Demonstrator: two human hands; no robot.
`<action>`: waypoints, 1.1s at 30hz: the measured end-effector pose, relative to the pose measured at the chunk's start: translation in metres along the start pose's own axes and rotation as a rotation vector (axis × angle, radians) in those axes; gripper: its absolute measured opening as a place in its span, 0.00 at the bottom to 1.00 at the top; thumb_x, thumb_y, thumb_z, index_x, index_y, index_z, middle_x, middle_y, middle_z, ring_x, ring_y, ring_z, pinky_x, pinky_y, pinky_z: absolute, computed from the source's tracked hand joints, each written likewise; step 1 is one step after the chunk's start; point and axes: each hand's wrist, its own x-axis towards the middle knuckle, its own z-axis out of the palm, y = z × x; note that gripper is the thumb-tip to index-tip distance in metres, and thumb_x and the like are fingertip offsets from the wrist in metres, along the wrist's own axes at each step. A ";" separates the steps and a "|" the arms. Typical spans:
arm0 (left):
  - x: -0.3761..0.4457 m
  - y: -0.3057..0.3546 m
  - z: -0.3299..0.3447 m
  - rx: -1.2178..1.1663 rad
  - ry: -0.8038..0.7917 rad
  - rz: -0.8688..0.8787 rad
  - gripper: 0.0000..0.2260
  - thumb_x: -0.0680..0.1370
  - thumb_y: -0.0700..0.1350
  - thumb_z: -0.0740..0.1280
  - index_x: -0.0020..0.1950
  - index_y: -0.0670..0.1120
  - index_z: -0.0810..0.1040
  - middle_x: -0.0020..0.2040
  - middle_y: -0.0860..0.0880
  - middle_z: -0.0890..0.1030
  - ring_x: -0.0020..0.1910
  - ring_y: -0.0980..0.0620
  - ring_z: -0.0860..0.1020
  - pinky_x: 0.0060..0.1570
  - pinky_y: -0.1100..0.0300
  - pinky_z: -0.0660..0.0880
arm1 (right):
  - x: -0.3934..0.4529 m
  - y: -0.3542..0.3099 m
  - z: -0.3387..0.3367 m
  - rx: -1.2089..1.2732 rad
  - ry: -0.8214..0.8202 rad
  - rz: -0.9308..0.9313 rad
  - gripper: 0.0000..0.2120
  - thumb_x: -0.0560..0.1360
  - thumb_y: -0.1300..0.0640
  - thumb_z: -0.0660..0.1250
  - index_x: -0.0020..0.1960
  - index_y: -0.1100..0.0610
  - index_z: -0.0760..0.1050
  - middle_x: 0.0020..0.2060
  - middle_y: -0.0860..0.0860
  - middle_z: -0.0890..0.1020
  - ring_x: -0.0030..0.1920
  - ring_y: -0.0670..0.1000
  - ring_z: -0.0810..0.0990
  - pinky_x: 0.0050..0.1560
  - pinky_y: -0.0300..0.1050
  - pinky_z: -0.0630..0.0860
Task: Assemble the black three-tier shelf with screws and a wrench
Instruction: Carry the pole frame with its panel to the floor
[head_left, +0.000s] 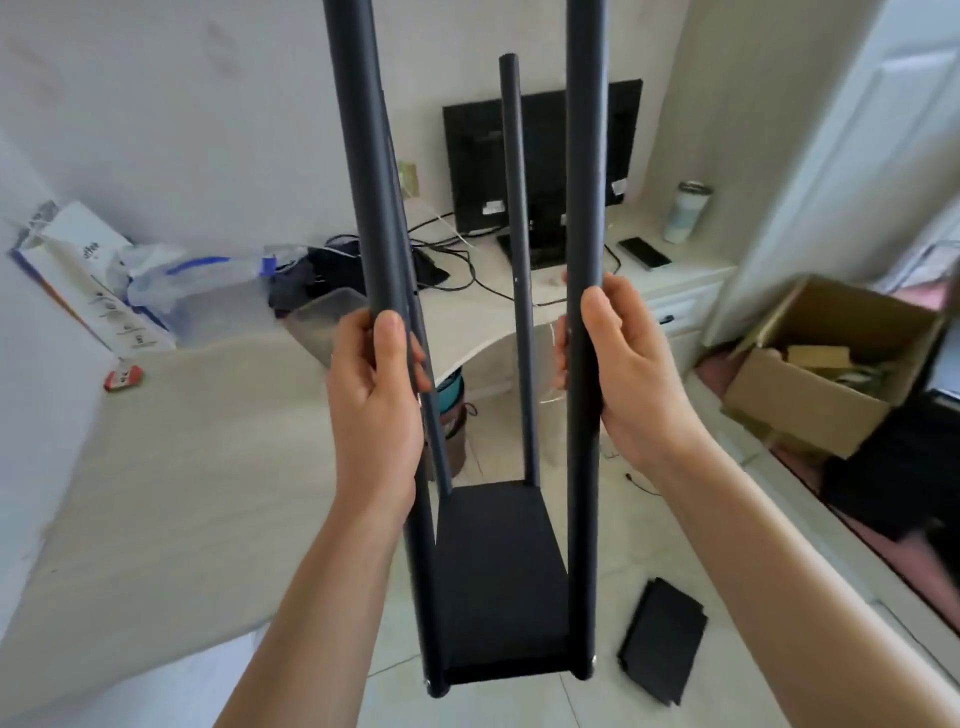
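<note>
A black shelf frame stands upright in the middle: several dark round poles rise from one black shelf board (498, 577) at the bottom. My left hand (376, 395) grips the near left pole (358, 156) about halfway up. My right hand (621, 374) grips the near right pole (586, 156) at the same height. The two far poles stand behind, one of them (517, 208) ending below the top of the view. More black shelf boards (662, 639) lie stacked on the tiled floor at the lower right. No screws or wrench can be made out.
A pale tabletop (171, 467) stretches on the left, with bags and a plastic box at its back. A white desk (670, 280) behind holds a black monitor (540, 156), cables, a phone and a tumbler. An open cardboard box (831, 364) sits at the right.
</note>
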 end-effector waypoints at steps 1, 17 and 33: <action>-0.009 -0.001 0.015 -0.015 -0.037 -0.015 0.09 0.85 0.52 0.58 0.50 0.51 0.74 0.36 0.55 0.74 0.34 0.57 0.73 0.37 0.66 0.73 | -0.009 -0.002 -0.019 -0.008 0.026 -0.001 0.08 0.80 0.48 0.60 0.55 0.48 0.76 0.36 0.50 0.76 0.36 0.50 0.74 0.37 0.44 0.75; -0.228 -0.034 0.259 -0.065 -0.528 -0.303 0.06 0.80 0.55 0.64 0.45 0.58 0.75 0.36 0.54 0.76 0.33 0.55 0.74 0.39 0.67 0.74 | -0.196 -0.037 -0.347 -0.220 0.261 0.303 0.19 0.80 0.62 0.63 0.69 0.49 0.67 0.49 0.53 0.83 0.48 0.51 0.83 0.52 0.51 0.81; -0.357 -0.087 0.407 0.022 -1.348 -0.530 0.09 0.80 0.42 0.71 0.52 0.56 0.75 0.45 0.50 0.84 0.45 0.50 0.86 0.45 0.60 0.82 | -0.389 0.022 -0.461 -0.395 0.843 0.742 0.15 0.77 0.66 0.68 0.57 0.50 0.69 0.48 0.52 0.83 0.51 0.48 0.83 0.49 0.38 0.77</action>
